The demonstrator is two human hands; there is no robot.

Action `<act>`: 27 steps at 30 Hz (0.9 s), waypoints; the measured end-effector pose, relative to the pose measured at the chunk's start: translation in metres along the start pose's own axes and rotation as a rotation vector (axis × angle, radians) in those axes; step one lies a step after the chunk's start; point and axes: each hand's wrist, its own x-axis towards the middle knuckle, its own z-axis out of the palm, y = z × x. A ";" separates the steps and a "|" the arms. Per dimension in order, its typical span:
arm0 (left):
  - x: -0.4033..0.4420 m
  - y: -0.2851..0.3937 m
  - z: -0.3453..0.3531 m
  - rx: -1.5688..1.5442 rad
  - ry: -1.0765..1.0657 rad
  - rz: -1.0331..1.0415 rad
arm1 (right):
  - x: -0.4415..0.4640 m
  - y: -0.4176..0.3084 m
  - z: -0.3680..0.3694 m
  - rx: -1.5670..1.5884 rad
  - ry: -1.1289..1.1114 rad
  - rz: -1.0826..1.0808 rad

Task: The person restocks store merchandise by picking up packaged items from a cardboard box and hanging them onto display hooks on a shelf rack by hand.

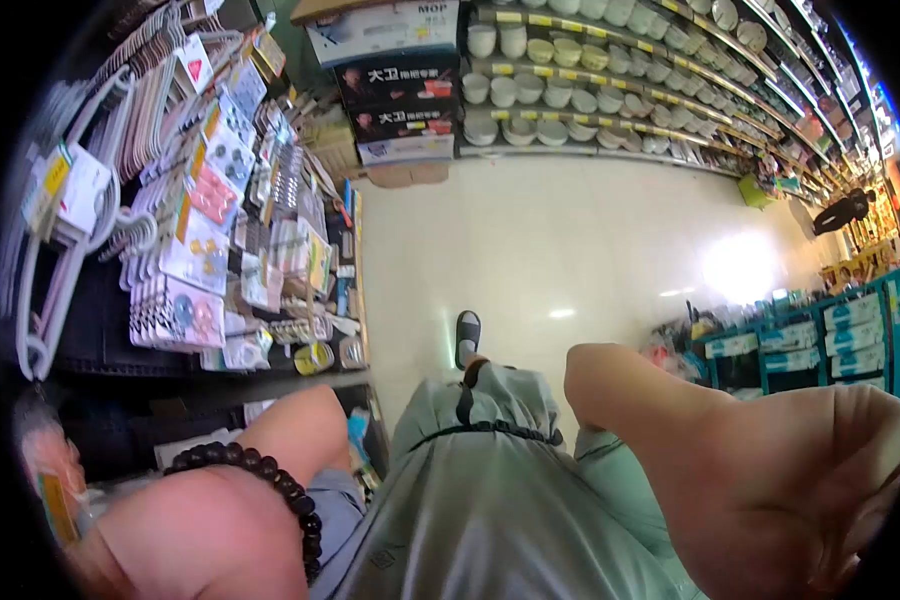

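My left hand (195, 530), with a dark bead bracelet (260, 465) at its wrist, is low on the left beside the shelving. Its fingers are hidden, so I cannot tell whether they hold anything. Nearest to it hangs a clear plastic package (55, 460) with pinkish contents. My right hand (795, 490) is at the lower right, palm turned up. Its fingers bend loosely at the dark image edge, and nothing shows in the palm. Between my arms is a grey apron-like garment (490, 500) with a black strap.
Hangers (80, 220) and carded goods (205, 200) crowd the left rack. Mop boxes (395, 95) are stacked ahead, beside shelves of bowls (560, 95). Teal shelving (810, 340) stands right. A person (843, 212) is farther off on the tiled floor (530, 240).
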 end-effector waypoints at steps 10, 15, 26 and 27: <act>-0.047 -0.153 0.065 0.102 -0.068 0.060 | -0.026 0.173 -0.020 0.015 0.119 -0.015; -0.064 -0.240 0.114 0.226 -0.078 0.088 | -0.033 0.265 -0.028 -0.001 0.195 0.030; -0.311 -0.362 0.122 0.105 -0.843 -0.923 | -0.269 0.421 -0.112 -0.243 -0.562 1.400; -0.342 -0.369 0.121 0.087 -0.899 -1.021 | -0.295 0.427 -0.124 -0.222 -0.559 1.598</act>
